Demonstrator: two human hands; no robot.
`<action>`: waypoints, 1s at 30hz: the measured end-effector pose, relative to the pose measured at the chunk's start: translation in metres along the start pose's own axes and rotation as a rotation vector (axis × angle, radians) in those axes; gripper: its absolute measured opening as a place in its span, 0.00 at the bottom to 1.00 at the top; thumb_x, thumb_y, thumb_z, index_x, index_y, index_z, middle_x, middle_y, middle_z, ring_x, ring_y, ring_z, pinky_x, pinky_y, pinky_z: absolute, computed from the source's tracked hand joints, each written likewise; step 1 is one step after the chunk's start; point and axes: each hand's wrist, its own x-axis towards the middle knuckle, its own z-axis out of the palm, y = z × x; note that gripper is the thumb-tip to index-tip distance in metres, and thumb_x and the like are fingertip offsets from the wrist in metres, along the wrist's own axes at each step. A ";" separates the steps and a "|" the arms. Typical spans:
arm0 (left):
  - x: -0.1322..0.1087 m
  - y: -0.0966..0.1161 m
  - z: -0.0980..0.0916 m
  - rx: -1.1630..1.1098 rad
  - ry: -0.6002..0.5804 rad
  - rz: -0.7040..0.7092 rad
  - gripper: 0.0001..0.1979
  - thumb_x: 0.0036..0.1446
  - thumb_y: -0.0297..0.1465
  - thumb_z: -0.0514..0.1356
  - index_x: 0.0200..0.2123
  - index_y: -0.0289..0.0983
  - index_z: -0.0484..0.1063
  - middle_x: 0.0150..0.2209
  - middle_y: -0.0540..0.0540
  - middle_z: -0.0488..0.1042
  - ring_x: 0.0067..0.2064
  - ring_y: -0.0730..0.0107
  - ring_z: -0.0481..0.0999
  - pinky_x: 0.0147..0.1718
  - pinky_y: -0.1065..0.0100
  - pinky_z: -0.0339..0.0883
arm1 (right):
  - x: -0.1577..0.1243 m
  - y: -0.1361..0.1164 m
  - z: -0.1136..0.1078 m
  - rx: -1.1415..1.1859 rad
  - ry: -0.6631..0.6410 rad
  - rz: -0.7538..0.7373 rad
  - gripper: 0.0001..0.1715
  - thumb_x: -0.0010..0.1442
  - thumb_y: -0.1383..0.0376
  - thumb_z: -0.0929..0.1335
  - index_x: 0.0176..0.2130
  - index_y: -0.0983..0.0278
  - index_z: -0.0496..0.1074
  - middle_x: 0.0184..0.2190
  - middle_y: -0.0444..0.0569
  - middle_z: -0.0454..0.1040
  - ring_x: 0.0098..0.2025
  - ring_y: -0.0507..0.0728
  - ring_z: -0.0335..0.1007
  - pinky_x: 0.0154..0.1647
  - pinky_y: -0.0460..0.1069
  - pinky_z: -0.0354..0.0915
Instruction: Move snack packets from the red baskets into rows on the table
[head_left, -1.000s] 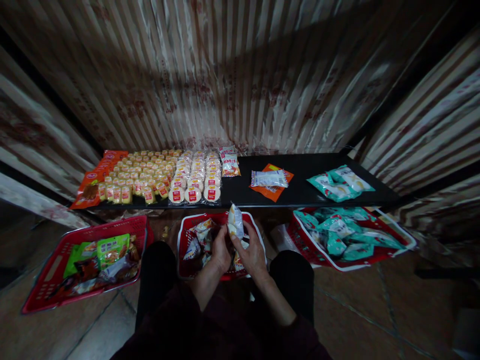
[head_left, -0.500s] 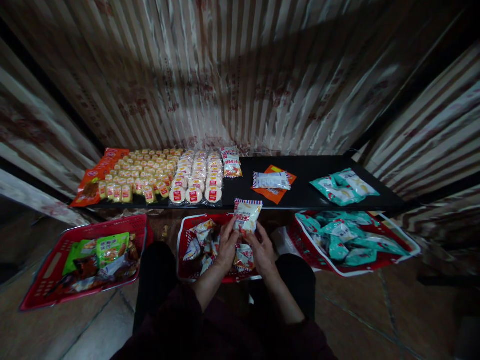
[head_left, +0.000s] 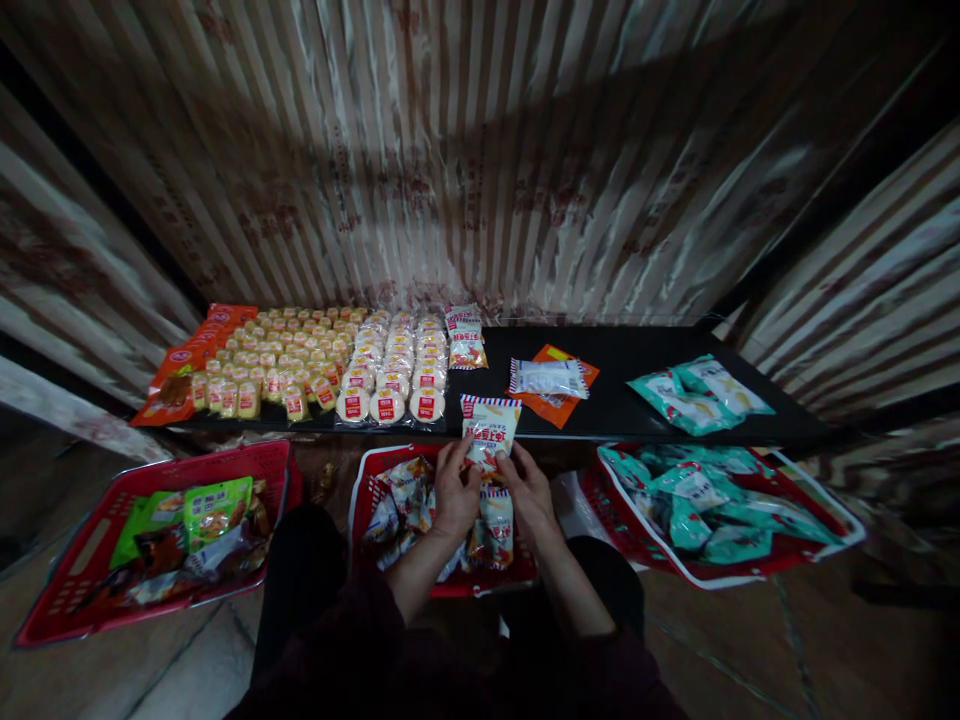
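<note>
Between my two hands is a white, red and orange snack packet with striped ends, held upright by its lower part. My left hand grips its left side, fingers closed on the wrapper. On the other side, my right hand pinches the lower right edge. Just below is the middle red basket, holding several similar packets; one striped packet lies between my wrists. Two like packets sit on the black shelf, beside the rows of round wrapped crackers.
Small yellow wrapped cakes and an orange bag fill the shelf's left. A striped packet lies over an orange packet; teal packets lie right. Red baskets stand at left and right, with striped cloth behind.
The packet in my hands has shifted slightly left and turned a little, its print facing me more squarely. My view has tilted up slightly, so the shelf and baskets sit lower.
</note>
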 end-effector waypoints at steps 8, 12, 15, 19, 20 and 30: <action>0.035 0.010 0.007 0.090 0.037 0.017 0.24 0.52 0.23 0.53 0.53 0.39 0.70 0.53 0.41 0.67 0.56 0.62 0.67 0.59 0.62 0.58 | 0.043 0.000 0.013 -0.007 0.020 0.032 0.35 0.49 0.46 0.70 0.50 0.63 0.72 0.40 0.51 0.79 0.41 0.63 0.75 0.44 0.58 0.70; 0.051 0.010 0.013 0.119 0.044 0.025 0.25 0.52 0.23 0.53 0.54 0.38 0.68 0.54 0.40 0.66 0.56 0.63 0.66 0.59 0.62 0.58 | 0.061 -0.006 0.019 0.036 0.006 0.033 0.36 0.49 0.47 0.70 0.52 0.64 0.71 0.43 0.52 0.78 0.43 0.63 0.74 0.48 0.59 0.68; 0.060 0.008 0.017 0.156 0.033 0.038 0.25 0.53 0.22 0.52 0.55 0.37 0.68 0.55 0.40 0.66 0.57 0.63 0.65 0.59 0.63 0.58 | 0.070 -0.009 0.021 0.069 -0.007 0.036 0.37 0.48 0.47 0.71 0.52 0.64 0.71 0.43 0.52 0.78 0.43 0.62 0.74 0.48 0.60 0.68; 0.068 0.006 0.021 0.222 0.040 0.053 0.25 0.54 0.22 0.51 0.56 0.36 0.67 0.55 0.40 0.66 0.58 0.64 0.65 0.60 0.63 0.57 | 0.081 -0.006 0.023 0.101 -0.009 0.048 0.36 0.48 0.46 0.71 0.50 0.64 0.72 0.44 0.52 0.78 0.43 0.62 0.74 0.47 0.57 0.69; 0.070 0.005 0.022 0.243 0.042 0.059 0.25 0.54 0.22 0.51 0.56 0.34 0.66 0.55 0.39 0.66 0.58 0.64 0.64 0.60 0.63 0.57 | 0.084 -0.004 0.023 0.106 -0.007 0.055 0.35 0.48 0.46 0.70 0.49 0.64 0.72 0.44 0.53 0.78 0.43 0.62 0.74 0.46 0.57 0.69; 0.096 0.006 0.032 0.409 0.022 0.047 0.26 0.55 0.22 0.51 0.58 0.32 0.64 0.59 0.36 0.63 0.61 0.60 0.62 0.61 0.60 0.56 | 0.114 -0.002 0.030 -0.001 0.004 -0.004 0.35 0.51 0.45 0.68 0.50 0.64 0.71 0.43 0.52 0.78 0.43 0.61 0.74 0.47 0.55 0.68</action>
